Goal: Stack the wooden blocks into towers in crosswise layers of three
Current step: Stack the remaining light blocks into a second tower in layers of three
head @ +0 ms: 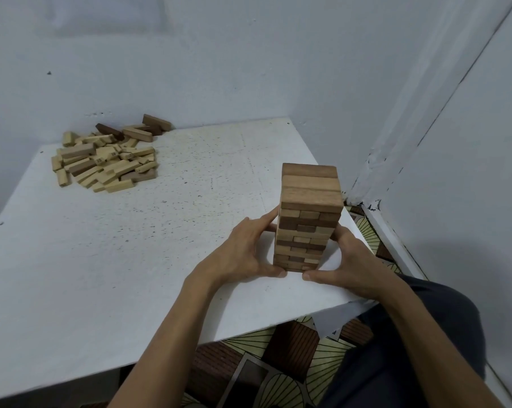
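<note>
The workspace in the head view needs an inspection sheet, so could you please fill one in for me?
Surface: white table, speckled with dark marks, set into a wall corner.
Job's things: tower upright near the table's right edge, built in crosswise layers of light and dark blocks; pile of loose blocks at the far left by the wall.
Clutter: nothing seen.
Grippers: left hand and right hand flank the tower, fingers against its sides, thumbs by its base.
Cables: nothing seen.
Surroundings: pale walls; patterned floor; the person's dark trousers at lower right.
</note>
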The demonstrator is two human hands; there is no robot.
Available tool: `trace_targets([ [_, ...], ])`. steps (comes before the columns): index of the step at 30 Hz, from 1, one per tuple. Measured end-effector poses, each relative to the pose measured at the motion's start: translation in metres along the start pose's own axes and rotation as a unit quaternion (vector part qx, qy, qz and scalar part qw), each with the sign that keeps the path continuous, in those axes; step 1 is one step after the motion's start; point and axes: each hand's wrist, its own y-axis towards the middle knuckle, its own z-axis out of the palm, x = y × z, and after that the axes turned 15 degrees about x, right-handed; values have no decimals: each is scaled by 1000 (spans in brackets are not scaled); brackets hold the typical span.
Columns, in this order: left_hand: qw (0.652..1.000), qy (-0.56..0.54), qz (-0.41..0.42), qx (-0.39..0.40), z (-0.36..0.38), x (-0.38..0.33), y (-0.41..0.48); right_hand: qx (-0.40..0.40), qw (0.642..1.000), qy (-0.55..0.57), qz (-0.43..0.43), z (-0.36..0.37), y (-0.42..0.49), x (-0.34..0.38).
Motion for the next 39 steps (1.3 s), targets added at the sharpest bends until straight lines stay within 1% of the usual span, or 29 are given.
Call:
trace_targets([
  [4, 1000, 5, 0, -1, 1, 2, -2, -24, 999, -34, 33, 5, -8, -1],
  [6, 1000, 12, -4, -9, 1, 5, -5, -56, 996, -59, 41, 11, -17, -3],
  [8, 999, 22, -17, -26, 2, 5, -13, -115, 989, -77, 58, 21, -31, 0],
  [10, 997, 37, -36, -53, 5, 3, -27, -193, 973, -115, 62, 36, -47, 3],
  [11, 996, 48, -43, -70, 7, 3, -36, -219, 964, -140, 55, 44, -54, 6],
  [12, 994, 57, -45, -87, 11, 3, -45, -225, 962, -151, 43, 53, -60, 8],
  [13, 992, 62, -45, -103, 16, 3, -54, -215, 965, -148, 35, 61, -65, 12],
  [17, 985, 82, -40, -145, 36, 7, -94, -125, 984, -127, -8, 96, -70, 48],
  [19, 982, 97, -46, -155, 40, 12, -112, -82, 992, -88, -47, 108, -61, 71],
  [21, 980, 97, -57, -162, 38, 18, -128, -64, 993, -58, -81, 116, -43, 91],
  [24, 975, 92, -77, -186, 24, 25, -148, -73, 989, -53, -118, 121, -8, 117],
  [29, 949, 95, -123, -274, -26, 39, -170, -92, 984, -30, -148, 114, 67, 158],
  [33, 924, 79, -162, -339, -84, 59, -169, -116, 983, -20, -142, 95, 139, 192],
  [39, 897, 92, -223, -370, -177, 111, -144, -131, 984, -78, -88, 68, 261, 222],
])
